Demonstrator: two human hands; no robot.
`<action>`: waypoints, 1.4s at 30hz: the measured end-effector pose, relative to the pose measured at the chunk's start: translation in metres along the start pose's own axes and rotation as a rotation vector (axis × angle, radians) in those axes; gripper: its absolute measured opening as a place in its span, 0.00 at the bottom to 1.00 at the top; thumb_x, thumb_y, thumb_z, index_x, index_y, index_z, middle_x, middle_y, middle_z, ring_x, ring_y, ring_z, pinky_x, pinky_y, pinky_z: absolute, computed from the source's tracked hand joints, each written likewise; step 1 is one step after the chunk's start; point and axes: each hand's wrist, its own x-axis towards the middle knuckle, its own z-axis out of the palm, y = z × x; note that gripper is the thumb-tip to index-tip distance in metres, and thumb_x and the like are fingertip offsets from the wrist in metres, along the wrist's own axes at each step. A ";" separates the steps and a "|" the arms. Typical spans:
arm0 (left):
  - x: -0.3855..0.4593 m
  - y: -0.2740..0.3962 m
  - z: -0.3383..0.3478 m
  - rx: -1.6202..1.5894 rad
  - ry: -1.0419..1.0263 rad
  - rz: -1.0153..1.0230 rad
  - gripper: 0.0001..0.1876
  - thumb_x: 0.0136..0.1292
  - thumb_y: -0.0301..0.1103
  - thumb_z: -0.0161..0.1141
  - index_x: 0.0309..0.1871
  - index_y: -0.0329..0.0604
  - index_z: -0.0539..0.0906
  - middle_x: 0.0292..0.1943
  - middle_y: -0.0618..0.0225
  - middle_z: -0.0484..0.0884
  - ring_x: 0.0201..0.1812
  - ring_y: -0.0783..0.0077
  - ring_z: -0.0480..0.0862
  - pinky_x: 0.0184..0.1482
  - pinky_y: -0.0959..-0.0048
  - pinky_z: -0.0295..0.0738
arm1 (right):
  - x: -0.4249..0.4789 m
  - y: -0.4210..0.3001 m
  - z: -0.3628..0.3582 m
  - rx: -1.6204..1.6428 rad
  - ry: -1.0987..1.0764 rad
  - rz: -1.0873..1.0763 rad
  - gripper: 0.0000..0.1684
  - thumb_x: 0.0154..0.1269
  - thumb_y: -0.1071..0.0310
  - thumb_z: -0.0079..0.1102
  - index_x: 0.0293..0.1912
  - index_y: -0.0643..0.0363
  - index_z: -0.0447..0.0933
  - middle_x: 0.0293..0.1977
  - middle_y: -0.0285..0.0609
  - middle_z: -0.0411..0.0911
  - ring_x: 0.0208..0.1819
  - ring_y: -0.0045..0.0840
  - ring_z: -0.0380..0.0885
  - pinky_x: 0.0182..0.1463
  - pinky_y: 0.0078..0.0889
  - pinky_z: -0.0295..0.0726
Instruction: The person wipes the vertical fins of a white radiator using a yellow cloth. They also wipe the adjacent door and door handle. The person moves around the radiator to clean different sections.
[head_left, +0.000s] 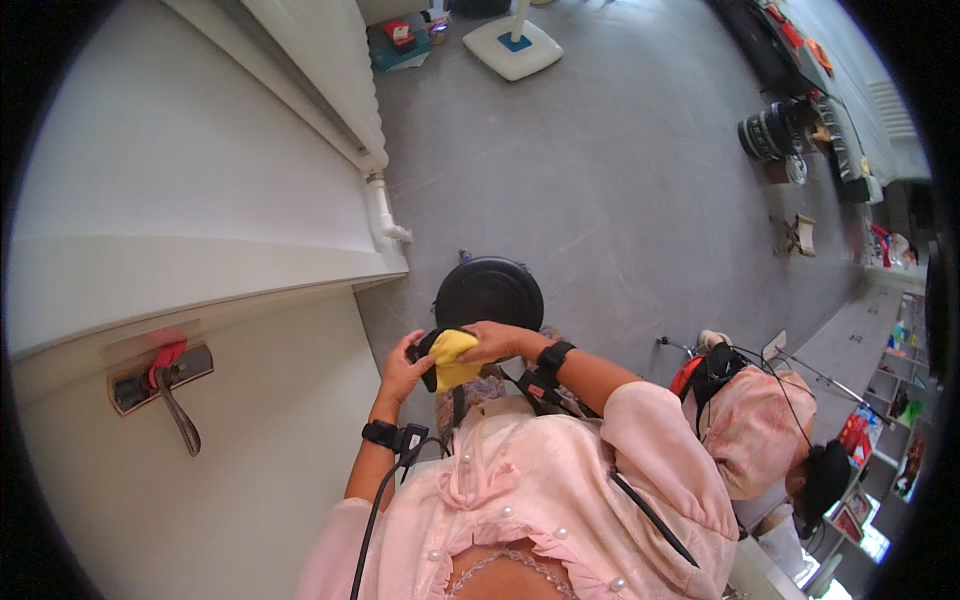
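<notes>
Near the middle of the head view, my left hand (403, 371) grips the side of a black object (428, 381), whose exact kind I cannot tell. A yellow cloth (452, 352) lies against that object, and my right hand (493, 341) holds the cloth between thumb and fingers. Both hands are close together in front of my body. Just beyond them stands a round black stool or lidded bin (489, 293) on the floor. Black bands with small devices and cables are on both wrists.
A white door with a metal handle plate (161, 377) is at the left, below a white pipe (384, 210). Another person (757, 427) is close on the right, beside a thin metal pole. A white square stand base (513, 48) rests on the grey floor ahead. Shelves (892, 390) line the far right.
</notes>
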 end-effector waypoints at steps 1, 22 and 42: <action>0.005 -0.005 -0.004 -0.048 -0.014 -0.092 0.30 0.51 0.31 0.63 0.58 0.38 0.66 0.42 0.64 0.75 0.40 0.75 0.75 0.42 0.78 0.72 | 0.007 0.005 -0.006 0.021 -0.027 0.056 0.22 0.50 0.57 0.61 0.42 0.62 0.73 0.34 0.38 0.77 0.35 0.20 0.73 0.42 0.25 0.72; 0.301 -0.172 0.081 0.902 0.009 -0.597 0.52 0.38 0.48 0.70 0.66 0.53 0.49 0.65 0.52 0.49 0.64 0.44 0.52 0.59 0.48 0.55 | 0.144 0.111 -0.300 0.403 0.330 0.026 0.24 0.60 0.58 0.54 0.51 0.62 0.66 0.40 0.36 0.72 0.40 0.19 0.72 0.41 0.24 0.73; 0.322 -0.210 0.067 0.886 -0.456 -0.123 0.16 0.52 0.40 0.54 0.40 0.38 0.77 0.30 0.56 0.78 0.29 0.61 0.76 0.34 0.62 0.70 | 0.231 0.144 -0.256 0.340 0.204 -0.387 0.18 0.59 0.63 0.53 0.46 0.62 0.70 0.35 0.34 0.74 0.33 0.16 0.71 0.36 0.21 0.72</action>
